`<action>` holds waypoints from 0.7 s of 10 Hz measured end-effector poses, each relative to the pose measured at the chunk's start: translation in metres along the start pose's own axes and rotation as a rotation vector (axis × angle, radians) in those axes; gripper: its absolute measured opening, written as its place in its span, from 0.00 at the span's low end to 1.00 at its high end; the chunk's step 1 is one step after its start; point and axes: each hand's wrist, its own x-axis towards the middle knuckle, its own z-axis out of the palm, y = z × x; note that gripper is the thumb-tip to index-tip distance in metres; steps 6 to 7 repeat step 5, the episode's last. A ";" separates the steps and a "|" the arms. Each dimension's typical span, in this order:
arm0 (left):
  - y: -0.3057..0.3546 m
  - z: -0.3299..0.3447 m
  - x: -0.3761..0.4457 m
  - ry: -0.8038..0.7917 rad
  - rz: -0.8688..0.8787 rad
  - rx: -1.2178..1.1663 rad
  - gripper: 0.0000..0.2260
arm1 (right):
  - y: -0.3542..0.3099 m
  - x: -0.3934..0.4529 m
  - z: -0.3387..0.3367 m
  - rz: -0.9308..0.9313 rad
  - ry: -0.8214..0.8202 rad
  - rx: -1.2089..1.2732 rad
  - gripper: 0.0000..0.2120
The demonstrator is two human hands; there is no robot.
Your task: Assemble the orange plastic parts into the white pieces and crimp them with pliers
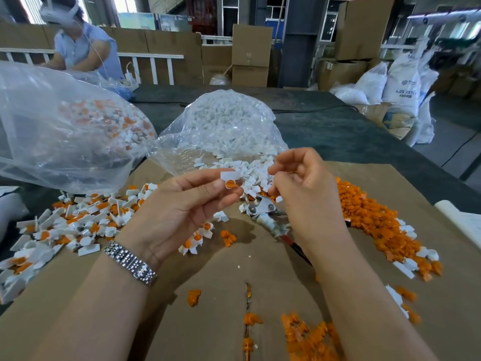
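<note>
Left hand pinches white piece with orange part seated, frame centre; right hand fingers curled, contents unclear; pliers on bench at 5 o'clock; judged next: grab pliers, crimp

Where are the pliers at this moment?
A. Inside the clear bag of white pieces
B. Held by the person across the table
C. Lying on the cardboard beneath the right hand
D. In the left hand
C. The pliers lie on the cardboard under the right hand, ungripped; the left hand pinches a white piece with an orange insert.
</note>
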 end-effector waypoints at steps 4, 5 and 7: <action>0.011 -0.034 0.001 0.823 0.266 1.348 0.11 | 0.019 0.008 -0.003 0.121 0.039 -0.062 0.10; 0.002 -0.015 -0.001 0.609 0.396 1.331 0.09 | 0.025 0.007 0.002 0.151 -0.037 -0.128 0.08; 0.002 -0.015 -0.001 0.609 0.396 1.331 0.09 | 0.025 0.007 0.002 0.151 -0.037 -0.128 0.08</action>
